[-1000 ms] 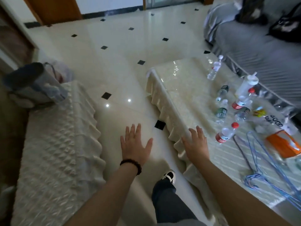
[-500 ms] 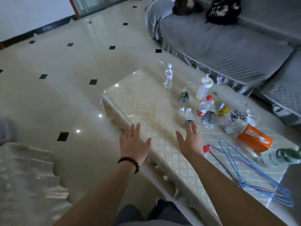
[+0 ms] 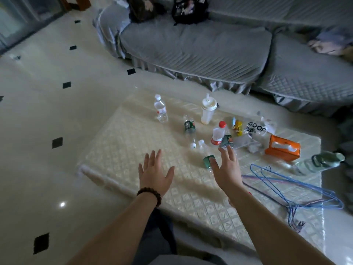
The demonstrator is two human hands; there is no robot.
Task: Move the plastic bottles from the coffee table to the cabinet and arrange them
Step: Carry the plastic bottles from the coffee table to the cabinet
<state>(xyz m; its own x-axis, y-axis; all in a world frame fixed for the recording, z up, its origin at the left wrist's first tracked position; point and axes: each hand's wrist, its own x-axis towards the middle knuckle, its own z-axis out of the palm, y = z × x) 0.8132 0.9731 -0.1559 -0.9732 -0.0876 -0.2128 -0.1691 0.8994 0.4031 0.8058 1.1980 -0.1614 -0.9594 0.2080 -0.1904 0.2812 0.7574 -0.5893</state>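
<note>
Several plastic bottles stand or lie on the cream quilted coffee table (image 3: 133,150). A clear white-capped bottle (image 3: 160,109) stands at the far left. A green-labelled bottle (image 3: 189,129) lies nearer, and a red-capped bottle (image 3: 218,133) stands to its right. Another green-labelled bottle (image 3: 207,156) lies just in front of my right hand (image 3: 226,169), whose spread fingers hover over it and partly hide it. A red cap peeks out under my right forearm. My left hand (image 3: 154,174), with a bead bracelet, hovers open above bare tabletop. The cabinet is out of view.
A white tumbler with a straw lid (image 3: 208,110), snack packets (image 3: 237,127), a printed clear bag (image 3: 256,129), an orange tissue box (image 3: 281,148) and a grey-green flask (image 3: 321,162) crowd the table's right side. Blue wire hangers (image 3: 290,188) lie near the front right. A grey sofa (image 3: 200,48) stands behind.
The view has swung right from the white-covered furniture and floor onto the coffee table. Both hands, still open, now hover above the tabletop, the right one reaching the nearest lying bottle.
</note>
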